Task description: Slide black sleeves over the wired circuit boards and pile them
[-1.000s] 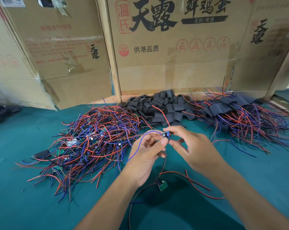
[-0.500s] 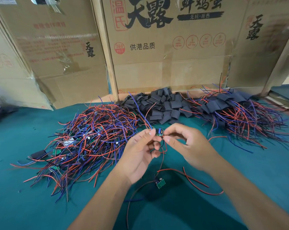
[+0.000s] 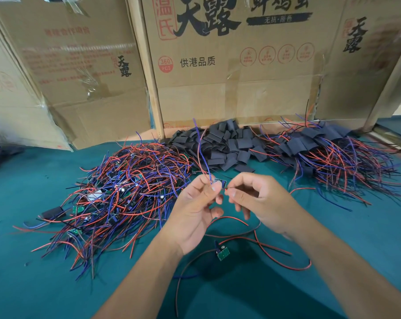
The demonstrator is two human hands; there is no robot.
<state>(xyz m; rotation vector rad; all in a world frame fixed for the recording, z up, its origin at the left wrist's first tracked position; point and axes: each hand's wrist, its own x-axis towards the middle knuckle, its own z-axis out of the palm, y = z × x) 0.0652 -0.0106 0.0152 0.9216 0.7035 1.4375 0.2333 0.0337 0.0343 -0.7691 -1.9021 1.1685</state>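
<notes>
My left hand (image 3: 195, 208) pinches a small wired circuit board (image 3: 219, 181) between thumb and forefinger, above the green table. Its red and blue wires rise up and back from it. My right hand (image 3: 259, 201) pinches the board's right end, where red and dark wires hang down. A second bare green board (image 3: 223, 253) lies on the table below my hands. Loose black sleeves (image 3: 227, 146) are heaped at the back centre. A tangle of unsleeved wired boards (image 3: 126, 187) lies to the left, and sleeved boards (image 3: 328, 153) are piled at the right.
Cardboard boxes (image 3: 229, 65) stand as a wall along the table's back edge. A wooden post (image 3: 146, 72) rises between two of them. Long red and dark wires (image 3: 275, 247) loop over the green table (image 3: 45, 284) in front of me.
Both hands have turned the board so its blue and red wires, curled over my left hand a second ago, now stick up and back. The hands stayed in about the same spot.
</notes>
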